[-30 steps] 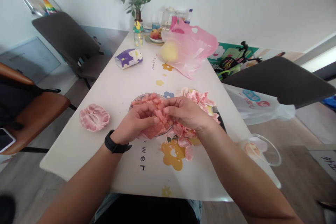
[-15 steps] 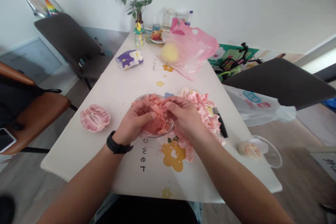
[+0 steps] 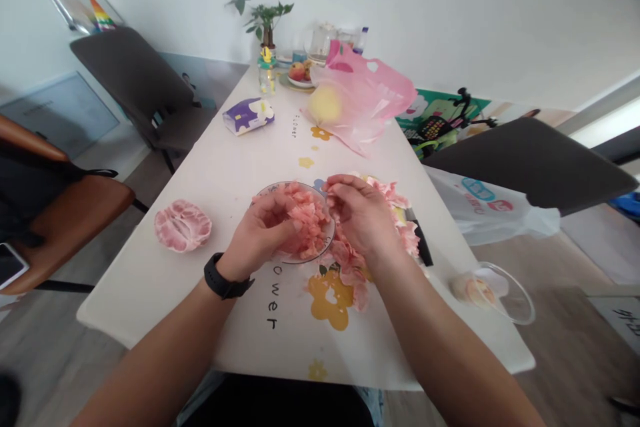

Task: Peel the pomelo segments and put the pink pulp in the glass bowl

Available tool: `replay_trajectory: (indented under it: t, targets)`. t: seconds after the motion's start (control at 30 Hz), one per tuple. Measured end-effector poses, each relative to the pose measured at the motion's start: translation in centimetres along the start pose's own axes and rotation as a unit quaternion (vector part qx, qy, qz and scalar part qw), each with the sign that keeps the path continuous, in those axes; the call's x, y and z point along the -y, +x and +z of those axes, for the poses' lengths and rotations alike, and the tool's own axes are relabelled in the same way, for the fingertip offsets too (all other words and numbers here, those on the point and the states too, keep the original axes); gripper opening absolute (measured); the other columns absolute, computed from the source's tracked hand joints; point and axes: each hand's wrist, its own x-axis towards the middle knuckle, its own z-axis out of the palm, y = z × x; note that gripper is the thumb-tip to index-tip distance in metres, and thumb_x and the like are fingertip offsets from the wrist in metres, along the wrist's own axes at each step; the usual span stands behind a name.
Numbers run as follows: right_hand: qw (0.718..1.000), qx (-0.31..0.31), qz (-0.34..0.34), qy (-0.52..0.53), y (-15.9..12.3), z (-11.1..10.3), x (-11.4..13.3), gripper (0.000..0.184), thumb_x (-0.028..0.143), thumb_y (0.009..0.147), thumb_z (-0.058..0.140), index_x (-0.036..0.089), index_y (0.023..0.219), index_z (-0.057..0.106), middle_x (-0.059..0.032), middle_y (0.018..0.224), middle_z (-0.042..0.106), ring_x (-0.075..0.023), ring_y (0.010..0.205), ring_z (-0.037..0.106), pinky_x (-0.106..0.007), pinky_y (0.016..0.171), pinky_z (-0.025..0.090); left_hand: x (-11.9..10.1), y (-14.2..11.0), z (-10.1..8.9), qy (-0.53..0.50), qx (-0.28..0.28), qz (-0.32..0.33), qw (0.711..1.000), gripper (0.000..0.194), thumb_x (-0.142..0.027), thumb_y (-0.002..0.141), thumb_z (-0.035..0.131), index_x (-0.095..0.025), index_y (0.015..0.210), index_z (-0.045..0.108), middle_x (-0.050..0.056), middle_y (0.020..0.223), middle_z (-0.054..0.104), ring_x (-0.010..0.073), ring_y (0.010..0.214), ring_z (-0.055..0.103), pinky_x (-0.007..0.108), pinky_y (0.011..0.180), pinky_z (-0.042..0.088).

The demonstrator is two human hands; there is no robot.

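Observation:
A plate (image 3: 327, 250) in front of me is heaped with pink pomelo flesh (image 3: 307, 220). Over its left side, my left hand (image 3: 263, 223) has its fingers curled round a piece of the flesh, largely hidden by the hand and blending into the heap. My right hand (image 3: 357, 210) is just right of the plate, thumb and fingers pinched together; whatever is between them is too small to make out. Beneath and beyond it lies a pile of pale pink pomelo membrane scraps (image 3: 350, 257). A peeled pomelo half (image 3: 183, 225) rests on the table to the left.
A dark knife or handle (image 3: 423, 240) lies by the scraps. A clear plastic cup (image 3: 493, 290) stands near the right edge. Farther back are a tissue pack (image 3: 249, 115), a pink plastic bag (image 3: 370, 93) with a yellow fruit, and a fruit plate (image 3: 300, 83). Chairs flank the table.
My hands have come apart. The right one has shifted right, off the plate towards the scraps, while the left has stayed over the plate.

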Motion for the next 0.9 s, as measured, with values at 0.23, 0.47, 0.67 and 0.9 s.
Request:
replay_trajectory:
  t: [0.23, 0.47, 0.67, 0.9]
  targets:
    - [0.919, 0.099, -0.144, -0.352, 0.2, 0.0, -0.5, 0.034, 0.018, 0.092, 0.058, 0.029, 0.117, 0.078, -0.0055, 0.131, 0.075, -0.0248, 0.121, 0.068, -0.047, 0.108, 0.051, 0.2, 0.2, 0.4, 0.072, -0.017, 0.016, 0.997, 0.02, -0.026, 0.081, 0.085, -0.02, 0.085, 0.066, -0.001, 0.082, 0.066, 0.0113, 0.07, 0.057, 0.026, 0.068, 0.05]
    - [0.932, 0.185, -0.138, -0.279, -1.4, 0.0, -0.1, 0.028, 0.041, 0.098, 0.07, 0.029, 0.122, 0.076, -0.006, 0.121, 0.077, -0.0227, 0.107, 0.072, -0.039, 0.093, 0.057, 1.4, 0.0, 0.3, 0.248, -0.052, 0.025, 0.967, 0.017, -0.024, 0.083, 0.081, -0.02, 0.091, 0.067, 0.0, 0.08, 0.065, 0.0137, 0.071, 0.056, 0.027, 0.068, 0.046]
    - [0.941, 0.142, -0.123, -0.28, -1.6, -0.3, -0.8, 0.024, 0.041, 0.102, 0.06, 0.026, 0.109, 0.078, -0.0043, 0.103, 0.078, -0.0211, 0.096, 0.072, -0.039, 0.09, 0.056, 1.1, -0.4, 0.6, 0.302, -0.024, 0.012, 0.953, 0.03, -0.034, 0.079, 0.087, -0.02, 0.088, 0.062, 0.0, 0.081, 0.064, 0.0151, 0.073, 0.055, 0.029, 0.067, 0.042]
    - [0.901, 0.141, -0.214, -0.351, -4.7, -1.7, 0.3, 0.012, 0.039, 0.095, 0.076, 0.029, 0.099, 0.081, -0.003, 0.089, 0.071, -0.0202, 0.08, 0.065, -0.036, 0.076, 0.053, 1.0, -0.6, 0.7, 0.381, -0.029, 0.064, 0.922, 0.041, -0.036, 0.071, 0.094, -0.021, 0.088, 0.061, -0.001, 0.08, 0.063, 0.0169, 0.073, 0.052, 0.031, 0.068, 0.039]
